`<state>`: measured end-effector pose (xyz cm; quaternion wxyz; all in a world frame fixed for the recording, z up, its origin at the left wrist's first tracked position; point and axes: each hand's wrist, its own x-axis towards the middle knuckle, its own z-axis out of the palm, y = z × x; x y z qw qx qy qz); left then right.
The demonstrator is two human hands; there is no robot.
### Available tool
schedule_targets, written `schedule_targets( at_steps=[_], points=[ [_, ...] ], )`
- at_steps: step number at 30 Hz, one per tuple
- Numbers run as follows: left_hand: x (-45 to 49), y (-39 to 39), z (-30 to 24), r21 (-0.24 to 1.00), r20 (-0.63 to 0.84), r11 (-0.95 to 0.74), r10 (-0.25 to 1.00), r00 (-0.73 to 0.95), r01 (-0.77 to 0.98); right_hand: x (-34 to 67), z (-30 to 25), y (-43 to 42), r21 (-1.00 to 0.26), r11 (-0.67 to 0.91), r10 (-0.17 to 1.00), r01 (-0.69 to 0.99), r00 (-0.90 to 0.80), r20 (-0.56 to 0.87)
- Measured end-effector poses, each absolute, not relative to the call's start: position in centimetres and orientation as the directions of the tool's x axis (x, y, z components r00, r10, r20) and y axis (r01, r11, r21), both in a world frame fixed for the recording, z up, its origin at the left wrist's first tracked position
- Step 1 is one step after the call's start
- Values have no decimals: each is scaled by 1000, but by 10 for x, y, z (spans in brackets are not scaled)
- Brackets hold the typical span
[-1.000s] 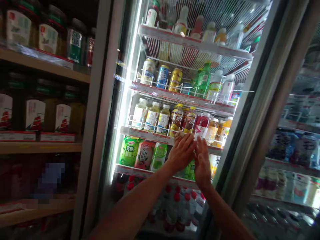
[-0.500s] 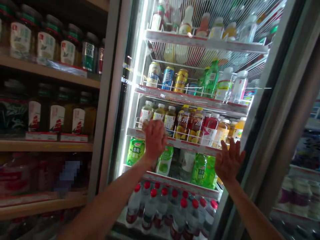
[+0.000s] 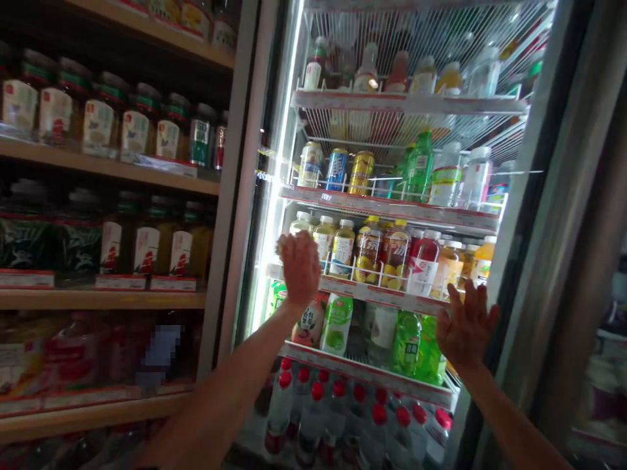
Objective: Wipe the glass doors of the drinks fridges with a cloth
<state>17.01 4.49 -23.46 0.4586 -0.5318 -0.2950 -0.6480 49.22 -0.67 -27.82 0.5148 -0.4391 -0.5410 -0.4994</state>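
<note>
My left hand (image 3: 300, 266) is raised in front of the lit fridge, before the left end of a row of bottled drinks. Its fingers are close together and bent over, and a small pale edge shows beside the fingertips; what it belongs to is unclear. My right hand (image 3: 467, 326) is up at the fridge's right side, fingers spread, with nothing visible in it. It is nearest to an orange drink bottle (image 3: 484, 258) and the green bottles (image 3: 431, 349). Whether either hand touches the glass cannot be told.
Wooden shelves (image 3: 102, 299) with jars and bottles stand on the left. Red-capped bottles (image 3: 337, 418) fill the fridge bottom. Cans (image 3: 337, 170) and bottles line its wire shelves. A dark metal frame (image 3: 553, 261) runs along the right, and a pixelated patch covers something lower left.
The view has shifted, so the shelves and fridge appear lower and farther right. Both hands stay raised; the right one appears slightly lower and farther right in the picture.
</note>
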Motion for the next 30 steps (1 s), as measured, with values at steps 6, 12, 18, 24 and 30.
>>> schedule_targets(
  at_steps=[6,12,18,24,30],
  points=[
    [230,34,-250,-466,884,-412,-250,394,783,496,-278,-5,126,100,-69,987,-119,991],
    [135,48,-215,-62,942,-421,-325,-87,905,489,-278,-9,78,107,-33,991,-74,997],
    [263,37,-233,-341,933,-449,-271,237,826,497,-278,-4,139,68,-76,988,-134,988],
    [230,42,-227,-481,876,-442,-272,398,757,502,-278,0,161,29,-110,986,-157,981],
    [212,47,-213,-179,965,-453,-255,65,873,501,-278,1,171,28,-130,985,-166,978]
  ],
)
